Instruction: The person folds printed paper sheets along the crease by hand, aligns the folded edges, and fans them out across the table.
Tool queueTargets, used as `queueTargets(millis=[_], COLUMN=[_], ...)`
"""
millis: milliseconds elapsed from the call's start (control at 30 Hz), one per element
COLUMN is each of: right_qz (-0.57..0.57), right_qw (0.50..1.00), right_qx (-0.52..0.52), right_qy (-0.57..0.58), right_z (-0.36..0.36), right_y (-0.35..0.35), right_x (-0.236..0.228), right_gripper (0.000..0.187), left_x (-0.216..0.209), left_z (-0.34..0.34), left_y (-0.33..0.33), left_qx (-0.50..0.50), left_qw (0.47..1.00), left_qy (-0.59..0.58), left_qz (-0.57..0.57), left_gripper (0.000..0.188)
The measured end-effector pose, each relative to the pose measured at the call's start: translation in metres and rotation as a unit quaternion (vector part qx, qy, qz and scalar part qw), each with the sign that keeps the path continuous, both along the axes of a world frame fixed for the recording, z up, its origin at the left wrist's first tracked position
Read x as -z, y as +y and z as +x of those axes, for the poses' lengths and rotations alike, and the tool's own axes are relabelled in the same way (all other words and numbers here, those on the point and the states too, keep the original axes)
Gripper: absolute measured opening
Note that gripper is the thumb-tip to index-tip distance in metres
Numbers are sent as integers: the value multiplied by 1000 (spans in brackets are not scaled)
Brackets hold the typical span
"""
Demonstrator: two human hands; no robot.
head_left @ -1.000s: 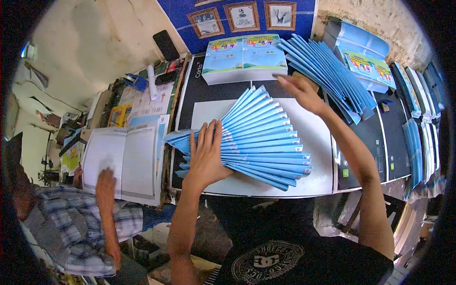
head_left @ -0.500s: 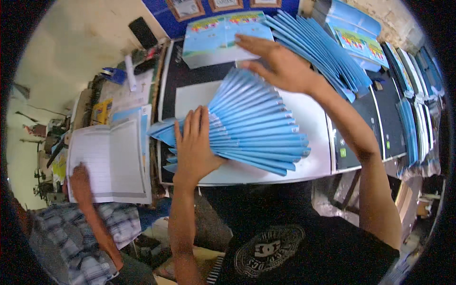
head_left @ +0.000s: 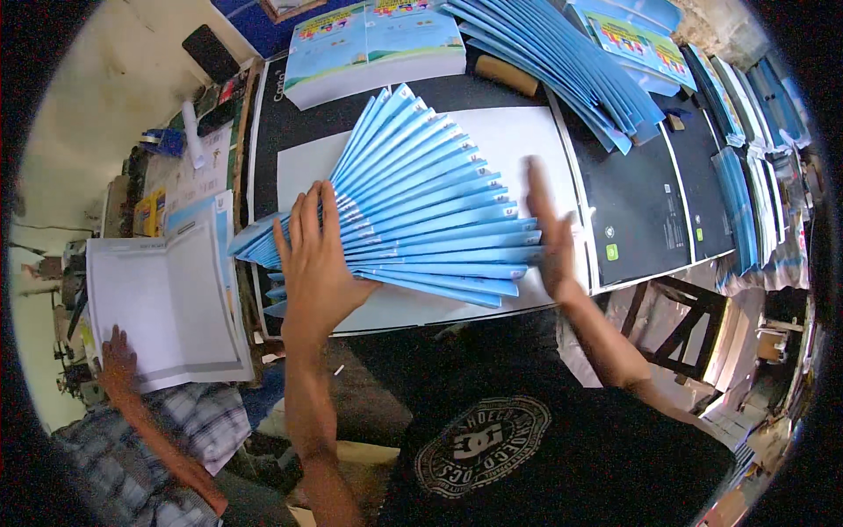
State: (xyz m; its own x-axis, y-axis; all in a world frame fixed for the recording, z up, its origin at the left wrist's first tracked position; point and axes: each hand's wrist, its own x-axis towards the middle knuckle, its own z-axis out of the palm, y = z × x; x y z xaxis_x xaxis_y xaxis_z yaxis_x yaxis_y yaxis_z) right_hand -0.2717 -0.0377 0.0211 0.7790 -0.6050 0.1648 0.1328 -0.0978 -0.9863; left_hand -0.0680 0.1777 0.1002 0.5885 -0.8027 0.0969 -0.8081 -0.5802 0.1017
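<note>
A fan of folded blue printed sheets (head_left: 439, 193) lies spread over a white sheet on the table, its folded edges pointing up and to the right. My left hand (head_left: 314, 250) lies flat on the narrow left end of the fan, fingers stretched and thumb apart, pressing it down. My right hand (head_left: 553, 241) stands on edge beside the fan's right tips, fingers stretched and slightly blurred, holding nothing. Whether it touches the tips I cannot tell. Part of the fan's left end is hidden under my left hand.
A stack of printed blue sheets (head_left: 373, 53) and a brown roll (head_left: 507, 75) sit at the back. Another fan of folded blue sheets (head_left: 562, 70) lies back right. At left, a co-worker's hand (head_left: 118, 360) touches an opened white folded sheet (head_left: 140, 299).
My right hand has come down from above the fan's far edge to its right side. My left hand stays on the fan. The co-worker's hand has moved to the sheet's lower edge.
</note>
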Motion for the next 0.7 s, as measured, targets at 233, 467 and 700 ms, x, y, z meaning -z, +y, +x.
queueTargets(millis=[233,467,700], right_qz=[-244,-620,-584], right_qw=[969,722,771], right_qx=[-36,-269,-244], right_qy=[16,150,78], right_z=[30,24,36], right_y=[28,36,33], right_x=[-59,-100,-91], right_gripper=[82,85,89], left_x=[-3,-1,-5], left_z=[1,0,3], left_y=[-4,-3,-5], left_qx=[9,3,8], left_qw=[1000,999,1000], left_qy=[27,34,22], left_qz=[-14,-6,1], left_gripper=[116,121,118])
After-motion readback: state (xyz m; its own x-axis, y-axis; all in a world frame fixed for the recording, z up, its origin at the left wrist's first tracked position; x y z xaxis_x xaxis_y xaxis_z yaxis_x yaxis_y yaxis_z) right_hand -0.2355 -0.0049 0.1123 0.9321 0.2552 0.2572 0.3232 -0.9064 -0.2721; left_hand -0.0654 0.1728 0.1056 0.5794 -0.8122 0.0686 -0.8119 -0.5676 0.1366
